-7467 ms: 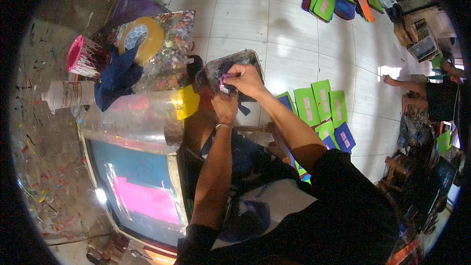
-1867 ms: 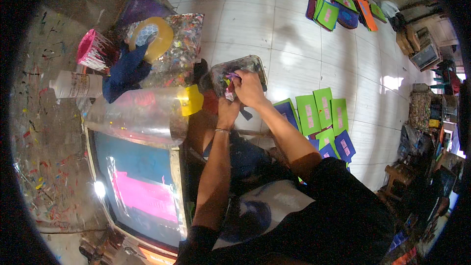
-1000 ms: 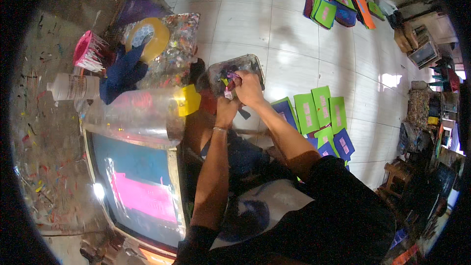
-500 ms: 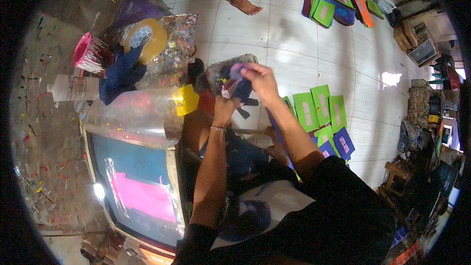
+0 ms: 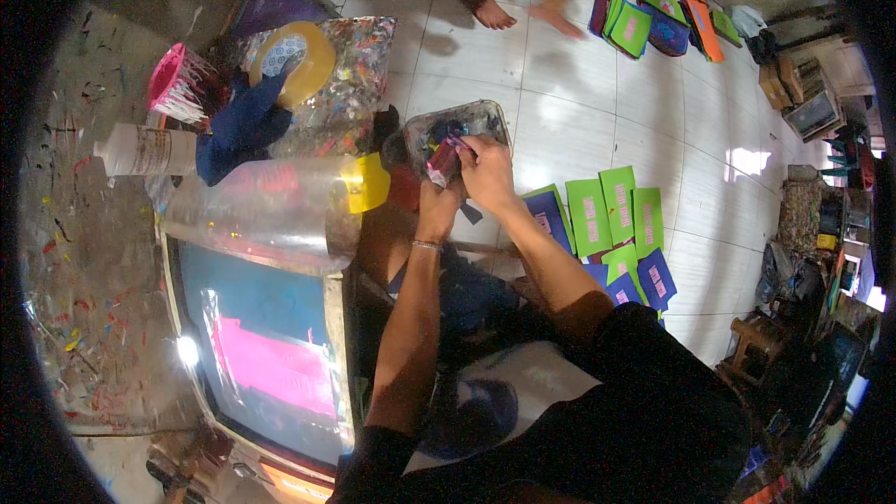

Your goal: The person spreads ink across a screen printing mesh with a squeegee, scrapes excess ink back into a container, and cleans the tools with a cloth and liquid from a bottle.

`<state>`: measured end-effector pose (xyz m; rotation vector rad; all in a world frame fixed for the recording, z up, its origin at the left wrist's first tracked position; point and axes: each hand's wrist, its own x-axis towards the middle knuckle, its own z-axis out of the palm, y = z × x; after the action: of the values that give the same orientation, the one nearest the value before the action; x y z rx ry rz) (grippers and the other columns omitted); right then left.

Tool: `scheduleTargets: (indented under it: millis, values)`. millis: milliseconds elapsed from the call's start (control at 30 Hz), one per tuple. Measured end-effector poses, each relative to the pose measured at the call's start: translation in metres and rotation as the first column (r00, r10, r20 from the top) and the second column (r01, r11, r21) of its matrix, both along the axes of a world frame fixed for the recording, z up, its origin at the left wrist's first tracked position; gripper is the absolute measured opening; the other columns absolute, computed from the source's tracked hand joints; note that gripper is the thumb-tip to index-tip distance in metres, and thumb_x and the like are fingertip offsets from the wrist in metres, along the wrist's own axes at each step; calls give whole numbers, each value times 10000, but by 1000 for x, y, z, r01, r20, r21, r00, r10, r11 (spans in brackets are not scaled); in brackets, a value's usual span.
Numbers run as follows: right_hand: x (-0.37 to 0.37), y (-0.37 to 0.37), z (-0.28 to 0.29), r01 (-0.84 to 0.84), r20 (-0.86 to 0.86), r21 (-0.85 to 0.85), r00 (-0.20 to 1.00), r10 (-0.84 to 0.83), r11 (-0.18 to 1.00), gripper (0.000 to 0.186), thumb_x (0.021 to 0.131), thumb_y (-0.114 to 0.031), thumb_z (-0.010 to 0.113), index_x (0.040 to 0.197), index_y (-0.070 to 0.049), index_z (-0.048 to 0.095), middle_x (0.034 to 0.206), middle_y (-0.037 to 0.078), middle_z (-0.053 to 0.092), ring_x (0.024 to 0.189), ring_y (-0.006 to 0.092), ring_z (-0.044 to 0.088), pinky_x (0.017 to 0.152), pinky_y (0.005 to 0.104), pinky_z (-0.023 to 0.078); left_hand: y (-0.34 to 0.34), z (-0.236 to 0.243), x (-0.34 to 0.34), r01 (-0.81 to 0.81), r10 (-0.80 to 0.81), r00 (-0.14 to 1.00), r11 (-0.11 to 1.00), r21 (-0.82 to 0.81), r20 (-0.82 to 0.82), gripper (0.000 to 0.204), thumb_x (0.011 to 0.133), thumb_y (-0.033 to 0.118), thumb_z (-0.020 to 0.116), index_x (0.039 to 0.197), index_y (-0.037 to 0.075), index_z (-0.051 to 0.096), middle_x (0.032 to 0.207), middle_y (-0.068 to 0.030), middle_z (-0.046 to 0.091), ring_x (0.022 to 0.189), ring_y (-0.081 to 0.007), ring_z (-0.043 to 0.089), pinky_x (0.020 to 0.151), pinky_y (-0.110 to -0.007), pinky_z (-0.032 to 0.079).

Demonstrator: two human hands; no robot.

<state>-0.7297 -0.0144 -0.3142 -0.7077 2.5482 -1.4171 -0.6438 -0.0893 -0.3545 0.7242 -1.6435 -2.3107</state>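
Note:
My left hand (image 5: 437,208) is closed round the lower end of a small pink-smeared object (image 5: 441,164) too indistinct to identify. My right hand (image 5: 488,173), just above and to the right, pinches a crumpled purple piece (image 5: 455,134) against that object's upper end. Both hands are over the near part of a grimy, paint-stained tray (image 5: 427,119) with dark contents. Left of it lie a paint-spattered board (image 5: 351,65), a yellow tape roll (image 5: 313,83) and a dark blue cloth (image 5: 229,145). A clear sheet (image 5: 261,224) with a yellow patch (image 5: 371,182) lies nearer.
A screen frame (image 5: 247,275) with pink ink is at lower left, beside a white bottle (image 5: 135,151) and pink tub (image 5: 173,75). Green and blue printed pieces (image 5: 616,201) lie on the tiled floor. Another person (image 5: 490,5) crouches at the top, near stacked pieces (image 5: 623,26).
My right hand lifted outward with the purple piece half a second ago and is now back close above my left hand. The other person's feet and legs have moved rightward into a crouch.

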Motion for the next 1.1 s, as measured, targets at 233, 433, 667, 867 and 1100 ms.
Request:
scheduleTargets:
  millis: [233,433,667,867,1100]
  values:
    - [18,-11,13,-197,52,-240,975,215,951,140,825,-28,628,951,10,675,843,160,671,710,253,630,666,313,479,-14,-26,6,-89,101,994,976,197,-50,328,903,36,556,1222,29,483,1105,-78,589,953,-185,598,806,-329,526]
    - [-42,8,12,141,388,-293,921,-17,946,160,843,-109,625,940,-1,692,786,134,692,706,170,627,670,296,485,-3,-1,-2,-115,114,993,934,339,23,445,831,-70,482,1269,6,463,1031,-70,566,871,-201,605,786,-375,564]
    - [-6,-5,15,-139,-71,56,987,142,989,185,834,-111,622,987,-28,685,909,188,665,844,361,617,769,405,485,4,10,-2,-138,175,982,923,359,-73,371,855,-59,498,1213,38,486,1062,-75,577,930,-198,592,877,-371,516]
    - [-9,0,26,-237,-33,-163,971,235,958,163,836,-92,640,964,4,674,892,167,671,731,295,646,652,332,508,-9,7,-2,-59,68,997,972,229,-35,452,868,-21,493,1317,-2,441,1215,-106,561,1045,-187,586,834,-308,525]
    - [-46,2,20,-410,-213,94,882,421,907,179,811,-85,585,945,-18,683,883,214,639,854,387,613,768,440,490,-2,22,-5,5,8,999,946,324,-38,431,837,-54,470,1266,-26,485,1198,-118,579,1015,-217,614,835,-376,559]
